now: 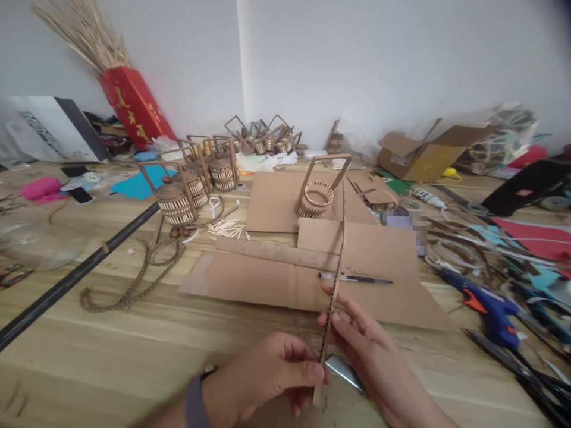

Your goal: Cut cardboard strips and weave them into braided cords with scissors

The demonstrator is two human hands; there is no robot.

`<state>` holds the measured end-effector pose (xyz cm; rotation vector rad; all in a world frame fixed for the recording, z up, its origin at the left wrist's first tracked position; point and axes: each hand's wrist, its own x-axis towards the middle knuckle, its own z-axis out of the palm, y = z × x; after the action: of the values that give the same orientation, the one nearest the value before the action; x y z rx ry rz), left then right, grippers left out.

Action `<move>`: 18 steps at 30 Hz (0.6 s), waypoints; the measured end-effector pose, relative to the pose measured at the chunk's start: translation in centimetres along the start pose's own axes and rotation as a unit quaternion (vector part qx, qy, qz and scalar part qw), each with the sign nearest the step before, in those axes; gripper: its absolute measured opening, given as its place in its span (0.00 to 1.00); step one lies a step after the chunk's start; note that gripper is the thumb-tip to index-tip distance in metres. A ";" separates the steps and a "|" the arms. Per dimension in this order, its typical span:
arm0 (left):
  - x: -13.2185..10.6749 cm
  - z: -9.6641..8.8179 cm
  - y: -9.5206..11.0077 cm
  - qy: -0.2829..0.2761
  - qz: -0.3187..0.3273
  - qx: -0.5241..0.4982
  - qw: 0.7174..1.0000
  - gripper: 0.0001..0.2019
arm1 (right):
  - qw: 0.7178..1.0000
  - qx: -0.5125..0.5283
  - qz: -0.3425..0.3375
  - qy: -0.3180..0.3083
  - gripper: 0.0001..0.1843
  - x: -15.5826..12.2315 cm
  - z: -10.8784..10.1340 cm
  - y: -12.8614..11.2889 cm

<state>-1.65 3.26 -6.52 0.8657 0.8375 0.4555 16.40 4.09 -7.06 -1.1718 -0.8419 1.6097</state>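
My left hand (272,374) pinches the near end of a long thin corrugated cardboard strip (335,261), which points away from me over the cardboard sheets (267,285). My right hand (361,342) holds the same strip from the right with fingers pressed along it, and a silvery blade-like tool (343,371) shows under its palm. A wooden ruler (276,252) and a black pen (357,278) lie on the cardboard just beyond the hands. A small basket with a handle frame (317,196) stands further back.
Several finished little baskets (187,190) stand at the left rear, with a braided rope (134,279) and a black bar (71,279) on the wooden table. A blue glue gun (486,306), scissors (535,371) and paper scraps crowd the right. An open box (419,154) sits at the back.
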 end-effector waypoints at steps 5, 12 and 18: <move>-0.3 -0.1 0.4 -0.007 -0.018 -0.046 0.999 0.28 | 0.999 -0.044 -0.019 0.012 0.35 0.2 0.3 -0.5; -0.8 -0.4 1.3 -0.003 -0.029 -0.114 0.993 0.28 | 0.980 -0.150 -0.101 0.085 0.26 -0.2 0.4 -1.3; -0.9 -0.4 1.5 -0.018 -0.015 -0.129 0.991 0.27 | 0.910 -0.355 -0.209 -0.043 0.12 -2.7 0.9 -2.9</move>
<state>-2.54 3.73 -5.04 0.6202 0.7383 0.5088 16.68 2.48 -3.33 -1.2815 -1.7020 1.0162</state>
